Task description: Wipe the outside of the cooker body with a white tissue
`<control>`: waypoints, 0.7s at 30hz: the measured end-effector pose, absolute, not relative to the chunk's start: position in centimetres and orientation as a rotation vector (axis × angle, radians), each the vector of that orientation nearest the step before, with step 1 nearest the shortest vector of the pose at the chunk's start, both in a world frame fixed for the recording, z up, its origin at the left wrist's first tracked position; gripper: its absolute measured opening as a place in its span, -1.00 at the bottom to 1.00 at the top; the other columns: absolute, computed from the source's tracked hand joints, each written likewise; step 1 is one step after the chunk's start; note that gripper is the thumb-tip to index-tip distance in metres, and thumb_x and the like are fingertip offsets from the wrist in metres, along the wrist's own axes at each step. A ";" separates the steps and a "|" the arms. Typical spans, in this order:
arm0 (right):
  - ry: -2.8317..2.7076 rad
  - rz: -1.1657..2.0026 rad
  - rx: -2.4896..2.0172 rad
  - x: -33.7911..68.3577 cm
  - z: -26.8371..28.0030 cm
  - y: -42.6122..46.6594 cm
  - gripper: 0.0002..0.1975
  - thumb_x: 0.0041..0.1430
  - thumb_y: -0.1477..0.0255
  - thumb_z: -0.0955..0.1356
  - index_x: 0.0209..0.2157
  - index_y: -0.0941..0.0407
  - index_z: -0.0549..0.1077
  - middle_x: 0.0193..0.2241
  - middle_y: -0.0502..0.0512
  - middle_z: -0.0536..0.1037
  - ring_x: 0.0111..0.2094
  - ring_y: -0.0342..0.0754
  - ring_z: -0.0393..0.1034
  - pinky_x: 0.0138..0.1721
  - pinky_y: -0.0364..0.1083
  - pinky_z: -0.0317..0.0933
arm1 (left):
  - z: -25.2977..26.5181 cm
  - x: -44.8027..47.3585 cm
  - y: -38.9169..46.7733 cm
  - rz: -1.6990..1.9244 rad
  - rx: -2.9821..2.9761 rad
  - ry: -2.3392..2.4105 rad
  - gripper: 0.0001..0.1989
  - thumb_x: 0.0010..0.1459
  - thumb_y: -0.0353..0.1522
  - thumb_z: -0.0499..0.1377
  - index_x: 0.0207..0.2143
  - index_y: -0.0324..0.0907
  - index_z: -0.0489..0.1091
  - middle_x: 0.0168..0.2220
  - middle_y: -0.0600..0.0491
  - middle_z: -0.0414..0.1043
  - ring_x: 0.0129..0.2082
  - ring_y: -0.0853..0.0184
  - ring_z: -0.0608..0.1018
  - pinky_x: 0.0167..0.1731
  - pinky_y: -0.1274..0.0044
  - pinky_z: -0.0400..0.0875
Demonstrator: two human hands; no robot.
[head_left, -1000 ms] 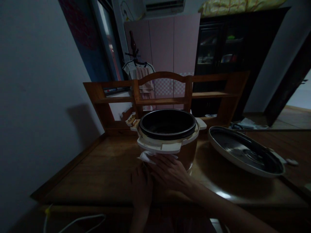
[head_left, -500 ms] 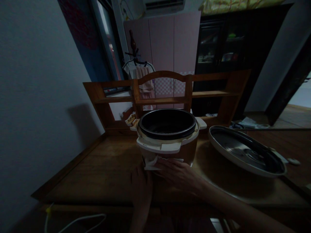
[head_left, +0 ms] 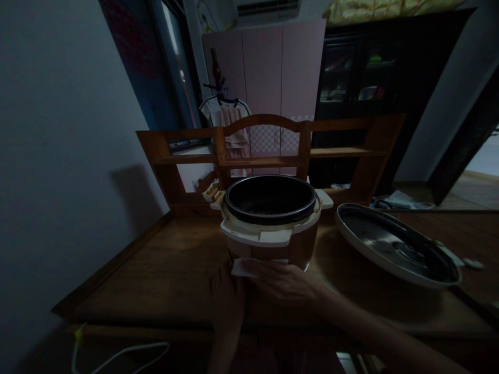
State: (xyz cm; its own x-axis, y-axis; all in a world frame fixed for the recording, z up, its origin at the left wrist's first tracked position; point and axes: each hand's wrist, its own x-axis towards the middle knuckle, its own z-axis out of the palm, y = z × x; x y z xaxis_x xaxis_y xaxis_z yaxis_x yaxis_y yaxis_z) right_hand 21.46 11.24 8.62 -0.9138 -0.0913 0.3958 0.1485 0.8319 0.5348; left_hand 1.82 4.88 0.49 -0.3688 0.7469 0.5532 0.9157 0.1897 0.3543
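Observation:
A rice cooker [head_left: 268,251] with a white rim and handles stands on the wooden desk, its lid off and the dark inner pot [head_left: 271,200] sitting inside. My right hand [head_left: 280,281] presses a white cloth or tissue [head_left: 242,267] against the lower front of the cooker's body, its fingers stretched to the left over it. My left hand [head_left: 226,296] rests on the desk just left of the cloth, fingers extended towards the cooker's base, holding nothing that I can see. To the right lies the detached round lid [head_left: 390,244], its metal inner side facing up.
The wooden desk [head_left: 156,270] has a low shelf unit [head_left: 261,162] along its back edge. Behind the cooker's left handle sits a small tan object [head_left: 212,191]. A white wall [head_left: 78,182] borders the left side. A pale cable [head_left: 128,347] hangs below the front edge.
My right hand and the white cloth have slid slightly down the cooker's front. My left hand stays in about the same place. The camera view has shifted a little.

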 end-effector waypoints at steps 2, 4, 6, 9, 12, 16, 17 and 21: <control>-2.568 -0.816 -0.049 20.4 8.7 10.8 -0.52 0.24 0.65 0.21 0.20 0.40 0.25 0.29 0.32 0.21 0.34 0.06 0.04 0.35 0.00 0.02 | 0.5 1.8 4.8 -0.936 -1.603 -2.212 -0.61 0.30 -0.34 -0.06 0.12 -0.25 0.28 -0.01 -0.13 0.43 0.00 0.14 0.43 0.03 0.26 0.30; -2.554 -0.806 -0.076 19.6 8.4 10.6 -0.51 0.25 0.65 0.18 0.21 0.38 0.25 0.29 0.30 0.23 0.34 0.03 0.02 0.36 -0.03 -0.01 | 0.5 1.8 4.8 -0.909 -1.617 -2.226 -0.63 0.30 -0.34 -0.06 0.09 -0.26 0.32 -0.03 -0.13 0.44 -0.02 0.13 0.43 0.03 0.26 0.30; -2.571 -0.764 -0.110 19.1 7.9 10.6 -0.49 0.25 0.65 0.16 0.23 0.39 0.21 0.30 0.29 0.20 0.36 0.02 -0.02 0.37 -0.05 -0.04 | 0.6 1.8 4.7 -0.893 -1.623 -2.229 -0.64 0.30 -0.34 -0.06 0.07 -0.25 0.33 -0.01 -0.13 0.43 -0.01 0.13 0.43 0.03 0.26 0.30; -2.610 -0.635 -0.102 19.0 7.3 10.6 -0.47 0.26 0.63 0.17 0.25 0.45 0.16 0.31 0.34 0.16 0.36 0.05 -0.05 0.37 -0.04 -0.02 | 0.8 1.9 4.7 -0.864 -1.634 -2.217 -0.63 0.28 -0.38 -0.04 0.09 -0.27 0.30 0.05 -0.13 0.40 0.03 0.12 0.41 0.08 0.24 0.27; -2.654 -0.535 -0.048 19.5 7.5 10.5 -0.49 0.30 0.58 0.19 0.25 0.47 0.16 0.30 0.36 0.18 0.36 0.04 -0.04 0.36 -0.05 -0.02 | 0.6 1.9 4.7 -0.847 -1.624 -2.239 -0.61 0.25 -0.40 -0.01 0.11 -0.30 0.27 0.06 -0.14 0.39 0.03 0.13 0.41 0.08 0.25 0.28; -2.696 -0.542 0.038 21.3 8.3 10.5 -0.57 0.32 0.59 0.20 0.19 0.42 0.27 0.30 0.33 0.20 0.35 -0.02 -0.02 0.35 -0.08 0.01 | -0.2 1.7 4.7 -0.756 -1.604 -2.156 -0.59 0.25 -0.40 0.00 0.13 -0.30 0.28 0.09 -0.18 0.37 0.07 0.11 0.40 0.09 0.24 0.27; -2.688 -0.552 0.060 21.8 8.3 10.7 -0.60 0.31 0.59 0.21 0.15 0.42 0.32 0.29 0.34 0.22 0.35 -0.02 0.00 0.35 -0.08 0.03 | -0.3 1.6 4.6 -0.697 -1.603 -2.117 -0.61 0.25 -0.41 0.00 0.11 -0.28 0.31 0.11 -0.20 0.36 0.09 0.10 0.39 0.09 0.22 0.26; -2.654 -0.611 0.162 23.9 7.6 11.6 -0.73 0.30 0.58 0.25 -0.04 0.39 0.48 0.23 0.37 0.32 0.32 0.01 0.09 0.32 -0.05 0.08 | -0.1 1.7 4.5 -0.464 -1.621 -1.999 -0.65 0.25 -0.48 -0.04 0.00 -0.26 0.42 0.14 -0.24 0.33 0.06 0.05 0.40 0.02 0.21 0.30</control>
State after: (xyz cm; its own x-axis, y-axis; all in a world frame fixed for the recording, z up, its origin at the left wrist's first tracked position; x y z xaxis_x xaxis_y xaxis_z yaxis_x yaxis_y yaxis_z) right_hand 23.94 11.60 7.65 -0.9091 -0.2007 0.3651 -0.0208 0.8971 0.4414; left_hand 1.66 4.47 -0.14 -0.1480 0.7941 0.5895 0.9727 0.2248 -0.0586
